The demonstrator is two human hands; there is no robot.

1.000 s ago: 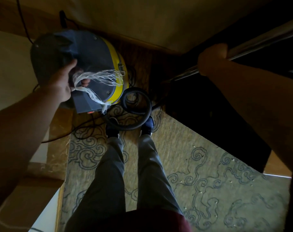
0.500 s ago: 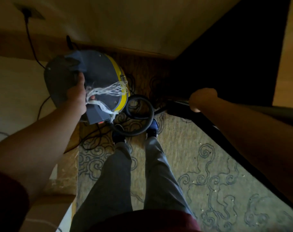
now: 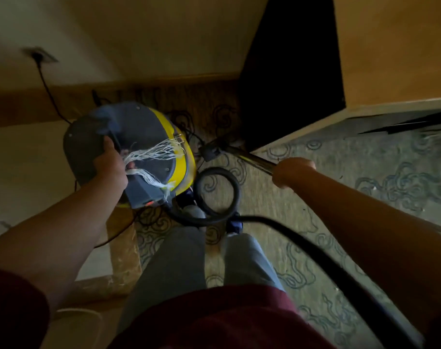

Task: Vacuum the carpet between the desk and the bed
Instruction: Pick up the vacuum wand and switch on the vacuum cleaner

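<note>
A grey and yellow canister vacuum point(image 3: 149, 142) hangs lifted off the floor at left centre. My left hand point(image 3: 111, 167) is shut on its top handle, where frayed white string point(image 3: 154, 152) is tied. My right hand point(image 3: 291, 172) grips the metal wand point(image 3: 249, 157), which runs up-left to a dark floor head point(image 3: 210, 151) on the patterned carpet point(image 3: 277, 210). The black hose point(image 3: 217, 195) loops by my feet and trails toward the lower right.
A dark wooden desk panel point(image 3: 290, 71) and its pale edge point(image 3: 315, 124) stand at upper right. A power cord point(image 3: 48, 89) runs from a wall socket point(image 3: 39, 55) down to the vacuum. A bed edge with wooden trim point(image 3: 121, 248) lies at left. My legs point(image 3: 179, 260) stand in the middle.
The view has swung right, showing more carpet. My right hand has drawn the wand and floor head out from under the desk. The vacuum stays held in my left hand.
</note>
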